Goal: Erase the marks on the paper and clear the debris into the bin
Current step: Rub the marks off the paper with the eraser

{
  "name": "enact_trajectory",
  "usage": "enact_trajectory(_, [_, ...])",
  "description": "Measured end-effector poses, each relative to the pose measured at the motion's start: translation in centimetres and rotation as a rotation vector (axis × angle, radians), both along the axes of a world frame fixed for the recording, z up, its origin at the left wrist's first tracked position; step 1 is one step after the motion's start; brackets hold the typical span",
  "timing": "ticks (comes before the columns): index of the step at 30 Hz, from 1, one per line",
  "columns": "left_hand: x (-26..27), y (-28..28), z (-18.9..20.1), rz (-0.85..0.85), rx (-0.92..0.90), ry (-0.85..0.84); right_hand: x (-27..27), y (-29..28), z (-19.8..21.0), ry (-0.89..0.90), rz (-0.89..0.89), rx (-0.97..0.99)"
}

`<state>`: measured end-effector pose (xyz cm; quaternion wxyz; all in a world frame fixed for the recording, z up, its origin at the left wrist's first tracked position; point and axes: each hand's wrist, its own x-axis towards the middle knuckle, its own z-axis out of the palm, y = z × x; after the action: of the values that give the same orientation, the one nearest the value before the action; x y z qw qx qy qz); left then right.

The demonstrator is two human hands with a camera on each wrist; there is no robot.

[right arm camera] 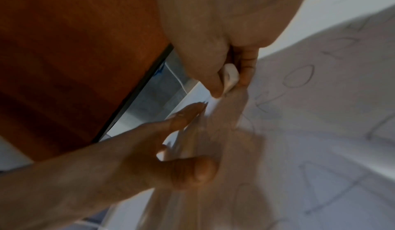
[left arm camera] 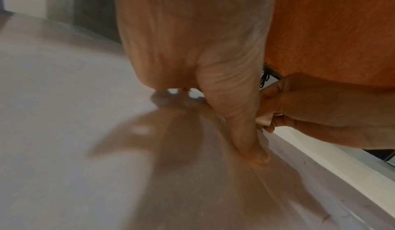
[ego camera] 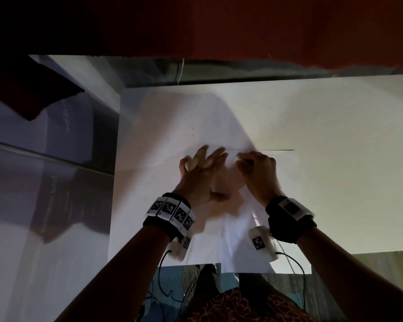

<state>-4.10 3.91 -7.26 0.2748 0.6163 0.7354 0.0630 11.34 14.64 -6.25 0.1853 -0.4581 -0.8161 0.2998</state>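
A white sheet of paper (ego camera: 254,242) lies on a larger white board (ego camera: 335,159). Faint pencil marks (right arm camera: 299,78) show on the sheet in the right wrist view. My left hand (ego camera: 203,168) lies flat on the paper with straight, spread fingers, pressing it down. Just to its right, my right hand (ego camera: 254,166) pinches a small white eraser (right arm camera: 230,76) between thumb and fingers, its tip against the paper. The eraser (left arm camera: 265,119) also shows in the left wrist view, close beside my left thumb (left arm camera: 245,132). No bin is in view.
A dark red cloth (ego camera: 242,29) hangs along the far side. A dark reddish object (ego camera: 30,89) sits at the left on a pale glossy surface (ego camera: 33,205). A thin white cord (ego camera: 180,70) lies beyond the board. Cables run near my lap.
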Motion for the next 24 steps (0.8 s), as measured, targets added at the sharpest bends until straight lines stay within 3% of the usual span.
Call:
enact_trajectory(4, [0.1, 0.1, 0.2, -0.011, 0.002, 0.01, -0.2, -0.6, -0.1, 0.006, 0.112, 0.005])
enact_trajectory(7, [0.0, 0.1, 0.3, -0.001, -0.014, 0.008, 0.0, 0.1, -0.1, 0.003, 0.009, 0.011])
enact_trajectory(10, [0.0, 0.1, 0.3, -0.016, -0.009, 0.014, -0.4, -0.9, 0.0, 0.015, 0.111, 0.02])
enact_trajectory(14, [0.0, 0.0, 0.5, -0.008, -0.021, 0.016, -0.1, -0.2, -0.2, 0.005, 0.017, -0.008])
enact_trajectory(18, [0.0, 0.0, 0.4, -0.017, -0.018, 0.028, -0.5, -1.3, 0.1, 0.032, 0.12, 0.007])
enact_trajectory(21, [0.0, 0.0, 0.5, -0.003, -0.024, 0.014, -0.6, -0.5, 0.1, 0.02, 0.016, 0.0])
enact_trajectory(24, [-0.1, 0.0, 0.6, -0.016, -0.012, 0.009, -0.9, -1.5, 0.2, 0.04, 0.119, 0.001])
